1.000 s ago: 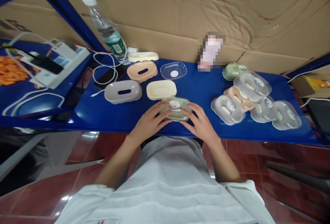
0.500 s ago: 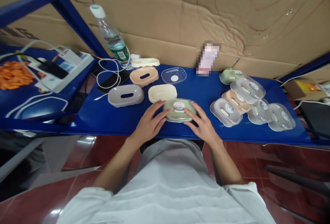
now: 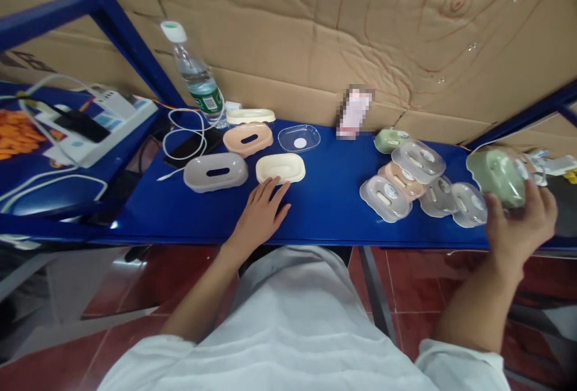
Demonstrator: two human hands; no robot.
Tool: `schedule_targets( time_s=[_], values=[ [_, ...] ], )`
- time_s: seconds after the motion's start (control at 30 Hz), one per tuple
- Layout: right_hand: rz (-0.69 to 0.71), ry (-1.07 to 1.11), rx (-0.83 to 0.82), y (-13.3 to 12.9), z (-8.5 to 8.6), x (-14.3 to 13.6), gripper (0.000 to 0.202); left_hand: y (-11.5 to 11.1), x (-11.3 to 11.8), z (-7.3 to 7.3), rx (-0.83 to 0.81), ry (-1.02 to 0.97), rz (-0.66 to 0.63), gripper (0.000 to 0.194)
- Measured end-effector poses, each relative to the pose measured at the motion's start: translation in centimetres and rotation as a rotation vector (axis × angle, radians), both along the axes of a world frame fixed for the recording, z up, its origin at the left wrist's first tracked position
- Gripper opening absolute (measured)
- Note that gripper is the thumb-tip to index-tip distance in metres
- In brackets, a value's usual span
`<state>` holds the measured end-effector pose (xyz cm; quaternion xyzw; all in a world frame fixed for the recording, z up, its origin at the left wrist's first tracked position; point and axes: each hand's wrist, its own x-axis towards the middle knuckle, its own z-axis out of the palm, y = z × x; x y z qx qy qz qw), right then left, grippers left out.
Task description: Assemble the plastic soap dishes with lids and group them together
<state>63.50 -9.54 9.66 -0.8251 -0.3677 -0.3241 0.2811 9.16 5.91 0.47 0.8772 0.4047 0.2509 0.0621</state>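
At the right end of the blue table, my right hand (image 3: 520,223) grips a green soap box (image 3: 500,176) with a clear lid and a round label. My left hand (image 3: 264,214) lies with fingers stretched out, its fingertips at the front rim of a cream oval tray (image 3: 280,167). Left of that tray is a grey oval base (image 3: 215,173) with a slot in it. Behind are a peach slotted base (image 3: 247,140), a cream piece (image 3: 250,116) and a clear lid (image 3: 299,138) with a white round sticker.
Several lidded soap boxes in grey, peach and green (image 3: 417,161) cluster on the right, partly stacked. A water bottle (image 3: 198,81), a white cable (image 3: 166,145) and a power strip (image 3: 121,121) are on the left. A pixelated phone-like object (image 3: 354,113) leans against the cardboard (image 3: 279,48).
My right hand has carried the green soap box from the front middle to the far right. My left hand has let go of it and rests near the cream tray. The view has shifted slightly.
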Motion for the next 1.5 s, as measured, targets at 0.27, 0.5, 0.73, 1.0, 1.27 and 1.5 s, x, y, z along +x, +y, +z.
schedule_targets(
  time_s=[0.27, 0.5, 0.73, 1.0, 1.27, 1.5],
  values=[
    [0.135, 0.250, -0.370, 9.6, 1.3, 6.6, 0.047, 0.1, 0.0, 0.0, 0.053, 0.017, -0.003, 0.046],
    [0.042, 0.396, -0.350, 14.1, 1.1, 5.0, 0.041, 0.0, -0.2, 0.0, 0.076, -0.017, -0.023, 0.038],
    [0.055, 0.411, -0.369, 14.4, 1.2, 5.0, 0.032, -0.1, -0.2, 0.2, 0.080, -0.029, -0.036, 0.033],
    [0.213, -0.019, 0.128, 10.0, 2.3, -1.6, 0.060, -0.1, -0.2, 0.2, 0.137, -0.043, 0.012, 0.039],
    [1.062, -0.041, -0.567, 18.0, -3.1, -27.0, 0.062, 0.1, -0.4, -0.1, 0.107, -0.070, 0.023, 0.021],
    [1.070, 0.146, -0.605, 25.0, -5.0, -31.7, 0.032, -0.2, -0.7, 0.2, 0.078, -0.081, 0.014, 0.015]
  ],
)
